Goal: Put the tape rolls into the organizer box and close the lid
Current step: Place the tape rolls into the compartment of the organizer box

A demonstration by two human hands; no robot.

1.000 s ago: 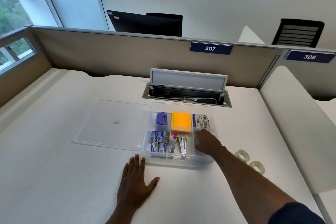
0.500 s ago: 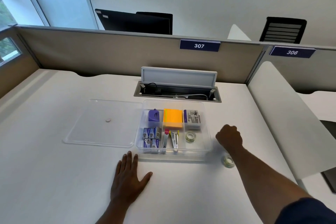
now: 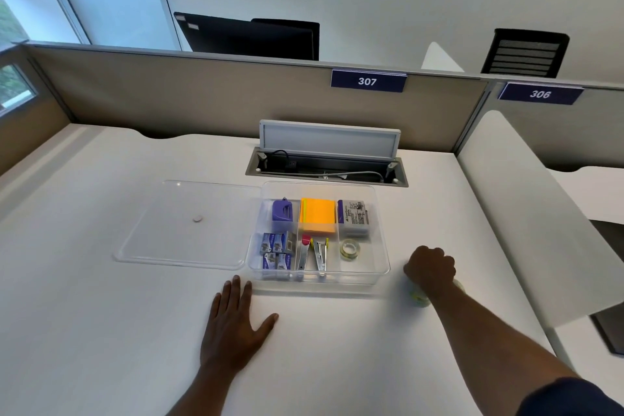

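Note:
The clear organizer box (image 3: 381, 267) sits mid-desk with its top off. One tape roll (image 3: 349, 249) lies in its front right compartment. Its clear lid (image 3: 189, 223) lies flat on the desk, touching the box's left side. My right hand (image 3: 429, 268) hovers just right of the box, fingers curled downward. A second tape roll (image 3: 418, 298) shows blurred under that wrist, and a sliver of a third tape roll (image 3: 460, 284) peeks out at the wrist's right. Whether the fingers hold anything is hidden. My left hand (image 3: 236, 321) rests flat on the desk in front of the box, fingers spread.
Other compartments of the box hold a purple sharpener, orange sticky notes (image 3: 318, 215), a staples pack, small boxes and staplers. An open cable hatch (image 3: 326, 167) lies behind the box. A white divider panel (image 3: 526, 219) rises at the desk's right edge.
My right hand left the box, where one tape roll now lies, and swung right to the rolls on the desk, then sank lower over them. My left hand stayed put.

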